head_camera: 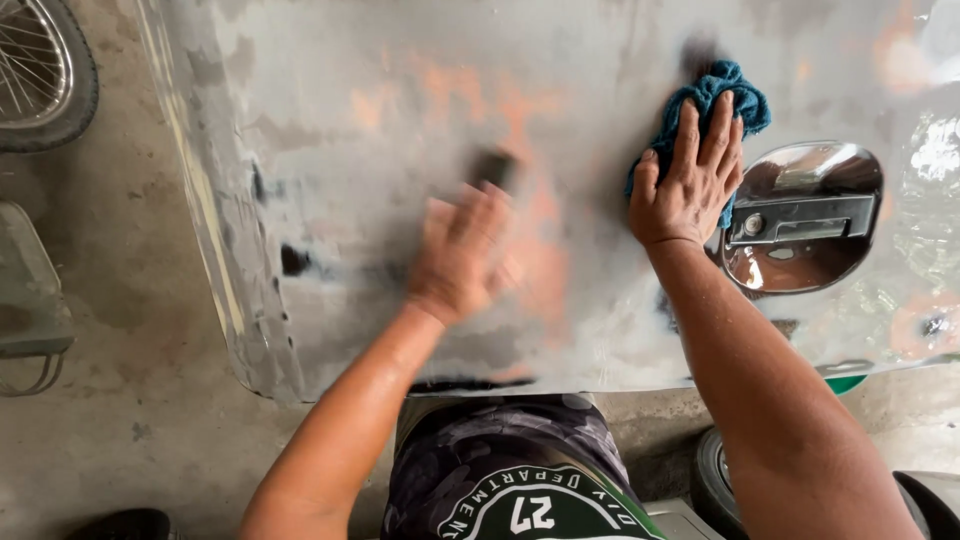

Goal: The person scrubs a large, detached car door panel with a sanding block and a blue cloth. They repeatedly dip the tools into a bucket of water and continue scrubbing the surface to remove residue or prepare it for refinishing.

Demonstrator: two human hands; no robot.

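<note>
Sanding step under way: left hand, motion-blurred, fingers closed on a dark sanding block against the grey car door panel, right hand flat, pressing a blue rag beside the chrome handle recess; wiping the dust likely follows.

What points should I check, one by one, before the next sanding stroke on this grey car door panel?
1. Left hand grips the small dark sanding block: cannot tell, the hand is blurred by motion.
2. Right hand lies flat on the blue cloth: ok.
3. Blue cloth is clear of the sanding block: ok, they are apart.
4. Chrome door handle recess is away from the sanding block: ok, it is beside the right hand.
5. Grey sanded metal door panel is evenly sanded: not ok, orange and dark patches show.
</note>
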